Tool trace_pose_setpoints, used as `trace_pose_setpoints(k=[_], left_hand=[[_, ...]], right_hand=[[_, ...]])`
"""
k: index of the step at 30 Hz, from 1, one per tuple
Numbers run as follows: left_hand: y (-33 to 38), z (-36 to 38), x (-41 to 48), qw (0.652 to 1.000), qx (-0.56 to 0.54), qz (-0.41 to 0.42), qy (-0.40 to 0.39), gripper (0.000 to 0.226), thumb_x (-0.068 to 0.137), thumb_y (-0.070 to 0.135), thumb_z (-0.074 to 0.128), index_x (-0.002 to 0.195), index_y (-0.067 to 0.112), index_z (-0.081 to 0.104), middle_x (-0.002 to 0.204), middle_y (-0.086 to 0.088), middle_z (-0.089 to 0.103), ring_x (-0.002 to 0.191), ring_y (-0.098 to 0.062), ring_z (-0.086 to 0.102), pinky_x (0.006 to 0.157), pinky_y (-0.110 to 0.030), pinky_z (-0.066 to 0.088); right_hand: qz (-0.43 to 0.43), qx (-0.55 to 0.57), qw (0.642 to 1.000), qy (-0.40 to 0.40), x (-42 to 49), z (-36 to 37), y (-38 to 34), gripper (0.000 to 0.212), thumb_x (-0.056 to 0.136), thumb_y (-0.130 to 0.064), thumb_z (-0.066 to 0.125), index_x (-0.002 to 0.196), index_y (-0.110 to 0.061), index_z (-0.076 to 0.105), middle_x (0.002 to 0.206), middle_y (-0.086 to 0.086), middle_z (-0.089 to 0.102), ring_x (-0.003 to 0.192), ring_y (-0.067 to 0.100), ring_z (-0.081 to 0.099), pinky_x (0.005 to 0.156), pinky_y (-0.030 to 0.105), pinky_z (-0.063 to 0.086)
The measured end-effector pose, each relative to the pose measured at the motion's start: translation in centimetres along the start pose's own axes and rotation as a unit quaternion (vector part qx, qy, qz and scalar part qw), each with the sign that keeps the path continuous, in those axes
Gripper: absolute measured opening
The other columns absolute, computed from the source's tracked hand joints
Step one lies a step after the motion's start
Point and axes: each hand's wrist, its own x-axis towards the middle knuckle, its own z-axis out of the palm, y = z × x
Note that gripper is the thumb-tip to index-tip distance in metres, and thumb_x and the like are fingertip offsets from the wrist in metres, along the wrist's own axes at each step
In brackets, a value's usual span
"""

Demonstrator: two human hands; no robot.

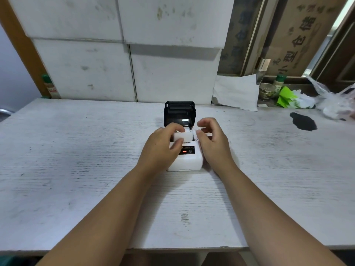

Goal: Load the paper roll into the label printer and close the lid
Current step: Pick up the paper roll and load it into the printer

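A small white label printer (pixel 189 162) stands in the middle of the white table (pixel 76 150). Its black lid (pixel 180 112) is swung up and back, upright. A white paper roll (pixel 185 135) sits in the printer's open bay. My left hand (pixel 163 148) is on the roll, thumb at its front and fingers over its top. My right hand (pixel 212 140) hovers at the printer's right side, fingers curled and apart, holding nothing. An orange light shows on the printer's black panel (pixel 187 151).
White boxes (pixel 124 70) are stacked against the table's far edge, right behind the printer. At the back right lie a crumpled paper sheet (pixel 236 93), a jar, a green wrapper (pixel 286 96) and a plastic bag (pixel 334 102). A dark stain (pixel 303 121) marks the table's right side.
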Motion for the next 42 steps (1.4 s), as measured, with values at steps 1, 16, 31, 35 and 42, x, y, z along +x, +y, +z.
trace_pose_setpoints(k=[1, 16, 31, 35, 42], left_hand=[[0.0, 0.1, 0.0, 1.000, 0.007, 0.001, 0.007, 0.020, 0.088, 0.020, 0.056, 0.107, 0.023, 0.060, 0.092, -0.004, 0.064, 0.086, -0.015, 0.053, 0.074, -0.027, 0.042], [-1.4, 0.8, 0.3, 0.971, 0.131, 0.155, 0.126, 0.015, 0.079, 0.021, 0.055, 0.079, 0.014, 0.069, 0.089, -0.006, 0.060, 0.080, -0.021, 0.046, 0.061, -0.026, 0.041], [-1.3, 0.7, 0.4, 0.971, 0.147, 0.166, 0.090, 0.016, 0.078, 0.020, 0.054, 0.082, 0.015, 0.068, 0.095, 0.001, 0.071, 0.091, -0.021, 0.060, 0.082, -0.025, 0.030], [-1.3, 0.8, 0.4, 0.980, 0.131, 0.135, 0.060, 0.022, 0.082, 0.021, 0.051, 0.092, 0.012, 0.068, 0.089, 0.001, 0.072, 0.083, -0.024, 0.064, 0.079, -0.027, 0.037], [-0.8, 0.6, 0.2, 0.990, 0.075, 0.099, 0.068, 0.021, 0.083, 0.018, 0.054, 0.101, 0.015, 0.064, 0.090, 0.004, 0.069, 0.077, -0.013, 0.050, 0.069, -0.023, 0.034]], right_hand=[[0.004, 0.005, 1.000, 0.016, 0.2, 0.0, 0.0, 0.021, 0.091, -0.015, 0.052, 0.107, -0.028, 0.055, 0.112, -0.011, 0.059, 0.104, 0.014, 0.057, 0.090, 0.032, 0.049], [0.025, 0.077, 0.995, -0.052, 3.6, 2.5, -3.1, 0.026, 0.099, -0.032, 0.037, 0.104, -0.031, 0.062, 0.114, -0.005, 0.065, 0.114, 0.018, 0.058, 0.102, 0.041, 0.044], [0.104, 0.190, 0.975, -0.053, 0.9, 1.2, -0.4, 0.022, 0.091, -0.004, 0.056, 0.105, -0.018, 0.066, 0.119, 0.002, 0.064, 0.115, 0.016, 0.060, 0.093, 0.027, 0.049], [0.109, 0.183, 0.975, -0.062, 1.0, 1.2, -0.2, 0.027, 0.091, -0.009, 0.057, 0.114, -0.022, 0.065, 0.112, -0.003, 0.065, 0.113, 0.017, 0.060, 0.100, 0.033, 0.048], [0.107, 0.173, 0.976, -0.080, 0.8, 1.1, -0.2, 0.026, 0.091, -0.010, 0.058, 0.112, -0.022, 0.065, 0.118, 0.007, 0.067, 0.114, 0.023, 0.063, 0.099, 0.036, 0.050]])
